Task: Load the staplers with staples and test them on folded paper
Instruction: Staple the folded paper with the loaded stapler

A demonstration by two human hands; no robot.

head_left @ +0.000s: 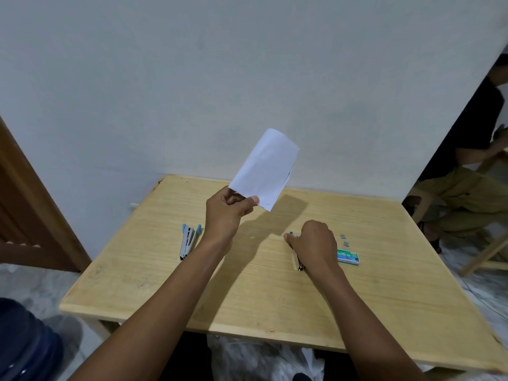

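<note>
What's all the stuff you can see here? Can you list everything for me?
table: one, light wood, against the wall
folded paper: one, white, held above the table
blue stapler: one, grey-blue, lying open, table's left
staple box: one, green, table's right
second stapler: one, mostly covered, left of the staple box
staple strips: two, grey, behind the staple box
jug: one, dark blue, floor, lower left
seated person: one, far right
left hand: one, pinches the folded paper
right hand: one, grips the second stapler
</note>
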